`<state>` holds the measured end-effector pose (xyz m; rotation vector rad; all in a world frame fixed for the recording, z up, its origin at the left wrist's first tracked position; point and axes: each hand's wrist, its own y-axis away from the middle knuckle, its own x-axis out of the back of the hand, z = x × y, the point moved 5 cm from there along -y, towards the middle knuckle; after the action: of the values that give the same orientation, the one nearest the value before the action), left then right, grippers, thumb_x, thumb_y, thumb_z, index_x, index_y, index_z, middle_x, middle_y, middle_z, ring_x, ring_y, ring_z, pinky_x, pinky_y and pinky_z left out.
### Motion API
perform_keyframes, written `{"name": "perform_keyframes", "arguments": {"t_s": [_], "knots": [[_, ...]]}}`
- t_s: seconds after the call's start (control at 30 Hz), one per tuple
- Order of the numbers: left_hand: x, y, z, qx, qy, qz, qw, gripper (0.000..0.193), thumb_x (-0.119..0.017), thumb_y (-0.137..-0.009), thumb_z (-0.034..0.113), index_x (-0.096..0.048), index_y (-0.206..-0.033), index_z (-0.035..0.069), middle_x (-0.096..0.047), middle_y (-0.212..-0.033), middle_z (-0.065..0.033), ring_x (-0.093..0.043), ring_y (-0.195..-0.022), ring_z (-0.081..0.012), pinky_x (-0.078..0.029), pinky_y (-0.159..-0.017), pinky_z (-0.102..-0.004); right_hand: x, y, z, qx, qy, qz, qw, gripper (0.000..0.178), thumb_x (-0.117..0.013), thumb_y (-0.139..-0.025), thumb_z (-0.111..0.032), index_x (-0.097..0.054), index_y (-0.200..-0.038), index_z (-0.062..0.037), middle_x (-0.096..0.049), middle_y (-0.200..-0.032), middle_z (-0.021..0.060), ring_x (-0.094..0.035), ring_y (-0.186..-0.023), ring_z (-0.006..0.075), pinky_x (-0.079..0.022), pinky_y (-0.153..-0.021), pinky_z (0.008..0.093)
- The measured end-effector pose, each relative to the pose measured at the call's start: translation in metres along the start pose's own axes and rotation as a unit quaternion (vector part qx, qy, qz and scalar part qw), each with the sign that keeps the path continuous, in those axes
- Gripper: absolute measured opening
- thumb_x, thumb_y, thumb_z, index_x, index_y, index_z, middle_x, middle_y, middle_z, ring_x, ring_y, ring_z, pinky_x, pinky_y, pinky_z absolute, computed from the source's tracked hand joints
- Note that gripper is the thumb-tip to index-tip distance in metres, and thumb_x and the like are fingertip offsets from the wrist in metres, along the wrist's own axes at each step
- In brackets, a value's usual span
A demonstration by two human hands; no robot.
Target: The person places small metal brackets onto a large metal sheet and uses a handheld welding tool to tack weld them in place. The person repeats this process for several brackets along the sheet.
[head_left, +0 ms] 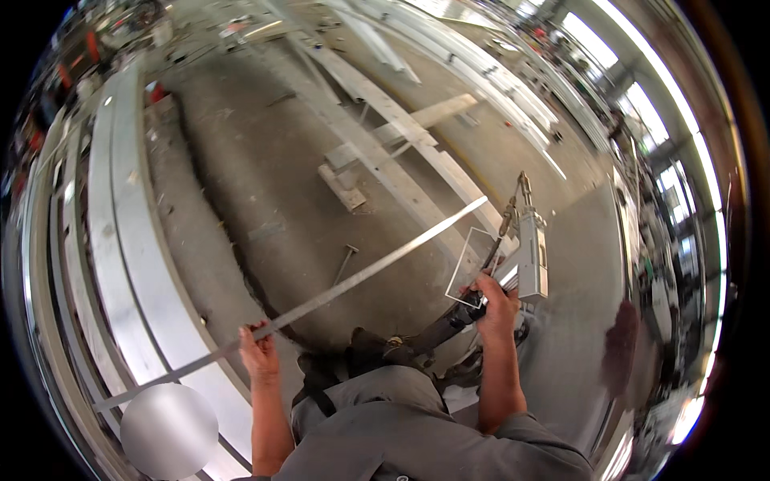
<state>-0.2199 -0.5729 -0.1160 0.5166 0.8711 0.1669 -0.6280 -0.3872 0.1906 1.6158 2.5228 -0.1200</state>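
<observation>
My left hand (pixel 259 353) is closed around a long, flat metal strip (pixel 353 280). The strip slants from the beams at the lower left up to the right, over the floor and onto a pale beam. On the other side my right hand (pixel 499 303) grips a grey, boxy handheld welding gun (pixel 531 260). Brass-coloured fittings and a thin nozzle stick up at its far end, and a dark hose runs beside it. A thin white rectangular outline (pixel 461 260) shows just left of my right hand; I cannot make out what it is. My right fingers partly hide the handle.
Long silvery beams (pixel 132 216) lie along the left. Pale beams (pixel 393 172) stretch away ahead, with a wooden block (pixel 342 188) beside them. A hammer-like tool (pixel 345 263) rests on the floor. A grey metal surface (pixel 577 337) is at my right. More white profiles (pixel 473 72) lie farther off.
</observation>
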Motion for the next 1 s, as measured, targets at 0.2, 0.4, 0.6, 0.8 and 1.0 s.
{"name": "perform_keyframes", "arguments": {"t_s": [0.2,0.4,0.6,0.8,1.0], "knots": [[-0.331,-0.009,0.161,-0.225,-0.085,-0.446,0.862,0.038,-0.044,-0.108,0.043,-0.058,-0.103,0.008,-0.061,-0.092,-0.0091,-0.060,-0.095,-0.0284,-0.046,-0.103,-0.0519,0.055,-0.001,0.045,0.056,-0.001,0.146,0.988,0.049,-0.074,-0.084,0.000,-0.054,-0.129,-0.0008,-0.063,-0.100,0.0070,-0.065,-0.079,0.0173,-0.059,-0.069,0.0358],[-0.591,0.068,0.168,-0.275,-0.130,-0.685,0.662,0.039,-0.041,-0.108,0.050,-0.052,-0.107,0.012,-0.046,-0.079,-0.0019,-0.048,-0.077,-0.0204,-0.049,-0.082,-0.0456,0.051,-0.007,0.085,0.099,0.181,0.273,0.940,0.031,-0.081,-0.079,-0.008,-0.062,-0.102,-0.0018,-0.064,-0.084,0.0010,-0.060,-0.075,0.0099,-0.051,-0.068,0.0285],[-0.747,0.145,0.101,-0.242,-0.087,-0.860,0.442,0.033,-0.042,-0.110,0.043,-0.055,-0.110,0.013,-0.043,-0.076,0.0021,-0.042,-0.071,-0.0140,-0.043,-0.073,-0.0353,0.026,0.005,0.085,0.062,0.129,0.396,0.907,0.033,-0.085,-0.078,-0.011,-0.059,-0.097,-0.0032,-0.063,-0.080,-0.0002,-0.059,-0.074,0.0085,-0.051,-0.068,0.0278],[-0.826,0.216,0.059,-0.179,0.040,-0.942,0.281,0.033,-0.047,-0.108,0.040,-0.053,-0.117,0.009,-0.042,-0.074,0.0041,-0.040,-0.061,-0.0077,-0.038,-0.060,-0.0254,-0.021,0.037,0.075,0.066,0.096,0.552,0.826,0.044,-0.086,-0.079,-0.016,-0.059,-0.110,-0.0001,-0.066,-0.091,0.0018,-0.058,-0.079,0.0071,-0.053,-0.072,0.0261],[-0.740,0.321,-0.030,0.102,0.041,-0.981,0.161,0.022,-0.060,-0.103,0.025,-0.061,-0.116,0.007,-0.050,-0.077,0.0047,-0.040,-0.059,-0.0044,-0.036,-0.054,-0.0216,-0.154,0.130,0.077,0.060,0.051,0.756,0.650,0.037,-0.085,-0.082,-0.012,-0.060,-0.107,-0.0024,-0.061,-0.086,-0.0047,-0.055,-0.077,0.0035,-0.051,-0.066,0.0234]]}}
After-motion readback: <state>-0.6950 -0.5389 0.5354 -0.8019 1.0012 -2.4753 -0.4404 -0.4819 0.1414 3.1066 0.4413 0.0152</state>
